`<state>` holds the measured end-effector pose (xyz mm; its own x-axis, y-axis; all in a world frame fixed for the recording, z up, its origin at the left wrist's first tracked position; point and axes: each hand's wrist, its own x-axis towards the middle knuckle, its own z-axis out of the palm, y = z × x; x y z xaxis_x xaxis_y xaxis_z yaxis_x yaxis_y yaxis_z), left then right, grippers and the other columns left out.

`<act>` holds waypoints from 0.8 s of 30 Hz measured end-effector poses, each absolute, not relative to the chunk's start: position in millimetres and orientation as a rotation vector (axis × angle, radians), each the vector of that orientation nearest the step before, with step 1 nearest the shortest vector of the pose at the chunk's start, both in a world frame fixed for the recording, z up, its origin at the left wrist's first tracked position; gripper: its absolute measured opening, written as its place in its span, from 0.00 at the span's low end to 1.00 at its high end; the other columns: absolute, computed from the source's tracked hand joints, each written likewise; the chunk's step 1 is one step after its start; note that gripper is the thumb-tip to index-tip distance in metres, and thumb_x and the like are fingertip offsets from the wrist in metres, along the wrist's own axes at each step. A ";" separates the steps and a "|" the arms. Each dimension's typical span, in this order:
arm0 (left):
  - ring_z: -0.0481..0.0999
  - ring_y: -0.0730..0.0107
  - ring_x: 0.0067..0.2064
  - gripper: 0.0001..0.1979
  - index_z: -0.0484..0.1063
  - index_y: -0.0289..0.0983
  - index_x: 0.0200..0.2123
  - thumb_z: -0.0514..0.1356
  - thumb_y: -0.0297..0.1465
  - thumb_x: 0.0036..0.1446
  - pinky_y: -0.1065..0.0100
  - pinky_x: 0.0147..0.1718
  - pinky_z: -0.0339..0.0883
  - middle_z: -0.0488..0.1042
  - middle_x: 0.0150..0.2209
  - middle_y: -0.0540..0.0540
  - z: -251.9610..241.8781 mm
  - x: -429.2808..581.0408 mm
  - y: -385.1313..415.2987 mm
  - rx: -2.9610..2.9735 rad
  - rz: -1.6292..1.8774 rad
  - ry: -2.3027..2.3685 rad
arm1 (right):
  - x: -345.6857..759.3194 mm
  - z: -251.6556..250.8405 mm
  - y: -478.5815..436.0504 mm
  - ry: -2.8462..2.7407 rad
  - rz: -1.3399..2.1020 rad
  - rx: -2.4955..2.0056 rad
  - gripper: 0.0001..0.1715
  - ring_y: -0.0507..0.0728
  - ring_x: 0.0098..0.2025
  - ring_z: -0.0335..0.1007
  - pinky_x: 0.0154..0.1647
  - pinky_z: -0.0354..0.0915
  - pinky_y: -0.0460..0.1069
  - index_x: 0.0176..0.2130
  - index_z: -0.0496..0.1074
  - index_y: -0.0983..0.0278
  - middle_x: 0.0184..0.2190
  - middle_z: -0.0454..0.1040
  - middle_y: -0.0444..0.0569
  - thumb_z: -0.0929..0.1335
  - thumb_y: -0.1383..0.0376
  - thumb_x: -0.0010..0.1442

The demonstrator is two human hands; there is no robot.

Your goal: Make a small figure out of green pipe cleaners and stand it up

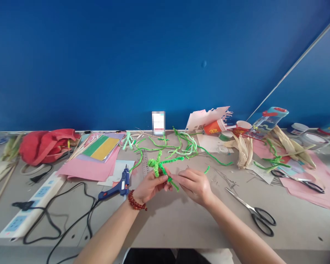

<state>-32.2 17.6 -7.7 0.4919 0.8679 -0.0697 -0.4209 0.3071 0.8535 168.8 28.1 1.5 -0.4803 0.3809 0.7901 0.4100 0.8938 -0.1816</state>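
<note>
Between my hands is a small green pipe cleaner figure (155,164) with a coiled head and twisted limbs. My left hand (151,186), a red beaded bracelet (136,201) on its wrist, pinches the figure's lower body between thumb and fingers. Close on the right, my right hand (194,184) has its fingers pressed together at the figure's lower limb; whether its fingertips grip a strand is hard to make out. A short green piece of pipe cleaner (207,169) lies just beyond that hand. Loose green pipe cleaners (178,145) spread over the table behind the figure.
Black-handled scissors (260,216) lie right of my right arm. A blue glue gun (122,185) and a white power strip (34,205) with black cables are on the left. Pink paper (90,167), a red bag (48,146), a phone-like screen (158,123) and paper cups (242,127) line the back.
</note>
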 end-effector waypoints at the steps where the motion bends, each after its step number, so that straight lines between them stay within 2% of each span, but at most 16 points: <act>1: 0.71 0.72 0.27 0.09 0.73 0.37 0.35 0.66 0.36 0.55 0.65 0.35 0.67 0.70 0.22 0.52 -7.2 -32.6 17.5 0.891 0.918 0.596 | 168.9 2.0 28.0 -2.124 -0.045 -0.570 0.15 0.52 0.29 0.69 0.30 0.64 0.45 0.47 0.74 0.62 0.29 0.76 0.47 0.63 0.74 0.64; 6: 0.70 0.73 0.27 0.08 0.74 0.38 0.35 0.67 0.33 0.53 0.66 0.35 0.67 0.72 0.26 0.52 -7.1 -34.4 17.7 0.937 0.915 0.644 | 169.9 3.5 27.8 -2.136 -0.057 -0.588 0.16 0.52 0.28 0.68 0.30 0.64 0.45 0.48 0.74 0.60 0.29 0.77 0.47 0.64 0.73 0.65; 14: 0.70 0.73 0.25 0.07 0.74 0.39 0.34 0.68 0.34 0.53 0.60 0.39 0.69 0.70 0.22 0.54 -1.7 -33.4 16.6 0.940 0.888 0.602 | 169.8 -2.4 30.8 -2.069 0.047 -0.533 0.16 0.53 0.27 0.69 0.30 0.66 0.47 0.51 0.70 0.62 0.32 0.80 0.49 0.64 0.73 0.65; 20: 0.69 0.74 0.27 0.09 0.76 0.39 0.32 0.69 0.36 0.50 0.66 0.35 0.66 0.69 0.25 0.52 -7.1 -32.0 17.1 0.931 0.947 0.646 | 168.0 0.7 29.9 -2.090 0.065 -0.430 0.12 0.54 0.36 0.77 0.35 0.70 0.48 0.48 0.70 0.61 0.40 0.81 0.53 0.64 0.71 0.66; 24: 0.67 0.75 0.26 0.09 0.76 0.39 0.31 0.70 0.36 0.49 0.65 0.37 0.67 0.68 0.24 0.53 -5.8 -29.9 15.7 0.884 0.934 0.659 | 167.7 1.4 29.4 -2.084 0.042 -0.429 0.10 0.54 0.37 0.77 0.35 0.71 0.47 0.47 0.71 0.62 0.39 0.81 0.53 0.66 0.70 0.65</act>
